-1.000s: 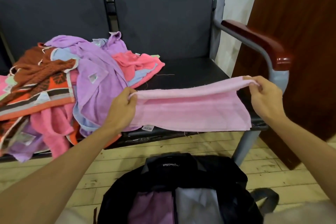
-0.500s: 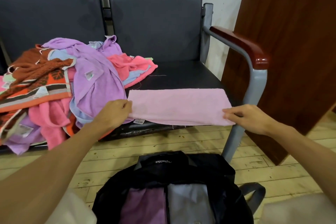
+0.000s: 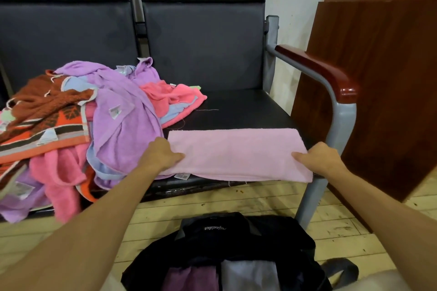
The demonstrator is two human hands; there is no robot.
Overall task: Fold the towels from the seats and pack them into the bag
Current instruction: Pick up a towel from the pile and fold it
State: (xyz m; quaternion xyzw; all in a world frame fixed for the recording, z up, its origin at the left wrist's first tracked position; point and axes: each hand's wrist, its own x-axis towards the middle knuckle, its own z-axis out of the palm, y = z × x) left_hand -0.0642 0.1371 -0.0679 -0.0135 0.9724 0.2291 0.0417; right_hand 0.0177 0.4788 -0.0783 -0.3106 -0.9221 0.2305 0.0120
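**Pink towel flat on the seat, a hand at each end**

You are looking down at a row of dark seats (image 3: 236,106) against a pale wall, with a light wood floor (image 3: 260,203) under them. A brown wooden board (image 3: 378,78) leans on the wall past the armrest (image 3: 316,66).

The pink towel (image 3: 236,151) lies folded into a long strip across the front of the right-hand seat. Its near edge hangs a little over the seat's front.

Your left hand (image 3: 160,153) is on the towel's left end, fingers curled round the edge, gripping it. Your right hand (image 3: 319,156) is on the right end, and its fingers curl over that edge and hold it too.

Just left of the towel sits a messy pile of towels (image 3: 78,125), purple, pink, blue and orange, touching your left hand.

The black bag (image 3: 236,250) stands open on the floor right below you. Inside it you can see a purple towel (image 3: 189,279) beside a white towel (image 3: 248,274).
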